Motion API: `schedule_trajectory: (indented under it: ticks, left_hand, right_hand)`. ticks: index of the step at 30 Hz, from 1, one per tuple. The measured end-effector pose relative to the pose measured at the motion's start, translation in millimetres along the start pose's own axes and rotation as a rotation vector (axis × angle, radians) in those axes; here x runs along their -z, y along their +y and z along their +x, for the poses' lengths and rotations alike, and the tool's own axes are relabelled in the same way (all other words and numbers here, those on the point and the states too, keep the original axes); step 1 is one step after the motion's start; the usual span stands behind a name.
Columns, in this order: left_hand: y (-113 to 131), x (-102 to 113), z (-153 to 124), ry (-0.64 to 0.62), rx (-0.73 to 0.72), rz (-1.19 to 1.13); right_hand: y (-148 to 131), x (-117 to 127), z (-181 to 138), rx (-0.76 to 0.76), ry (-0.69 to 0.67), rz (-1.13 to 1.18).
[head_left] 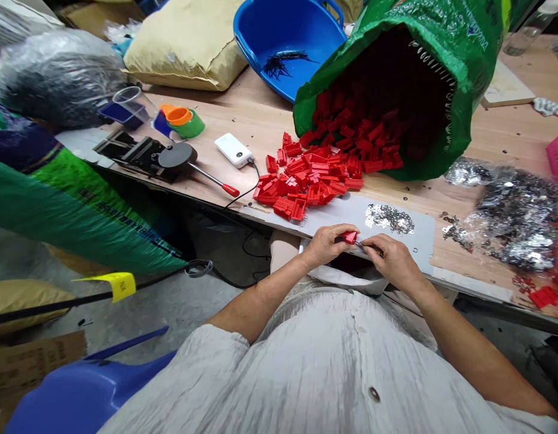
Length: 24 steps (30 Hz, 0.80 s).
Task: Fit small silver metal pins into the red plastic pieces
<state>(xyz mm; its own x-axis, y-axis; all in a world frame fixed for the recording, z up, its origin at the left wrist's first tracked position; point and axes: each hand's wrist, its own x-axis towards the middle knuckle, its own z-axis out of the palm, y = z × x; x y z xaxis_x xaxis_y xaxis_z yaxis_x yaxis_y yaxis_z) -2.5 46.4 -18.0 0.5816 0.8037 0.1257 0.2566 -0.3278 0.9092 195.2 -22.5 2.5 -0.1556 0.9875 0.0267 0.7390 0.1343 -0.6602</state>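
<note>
My left hand point(326, 244) is closed around a small red plastic piece point(350, 237) at the table's front edge. My right hand point(391, 258) is pinched on a thin metal part point(364, 246) that touches the red piece. Just beyond the hands lies a heap of small silver metal clips point(390, 218) on a grey board point(423, 238). A pile of red plastic pieces point(313, 178) spills from a green sack point(423, 36) lying on its side.
A blue basin point(261, 30) with dark bits stands at the back. A white power bank point(234, 149), a black hand press with a red-tipped lever point(170, 158), tape rolls point(183, 120) and bags of silver parts point(518, 217) lie on the wooden table. A blue chair point(89, 386) is at lower left.
</note>
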Motion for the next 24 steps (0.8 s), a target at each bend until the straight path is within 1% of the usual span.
schedule_trajectory:
  ticks: [9,15,19,22,24]
  left_hand:
    - [2,0,0,-0.008,-0.004,-0.024]
    - [2,0,2,-0.012,0.019,-0.042]
    - [6,1,3,-0.031,0.038,-0.062]
    - [10,1,0,0.007,0.06,-0.116]
    - [14,0,-3,0.08,0.088,-0.246]
  right_hand:
    - [-4,-5,-1,0.006,0.007,-0.118]
    - [-10,-14,-1,-0.029,0.065,-0.199]
    - [-10,-14,-2,-0.039,0.03,-0.206]
    - [-8,-9,-5,-0.012,0.042,-0.155]
    - [-8,-5,-9,0.031,0.096,-0.061]
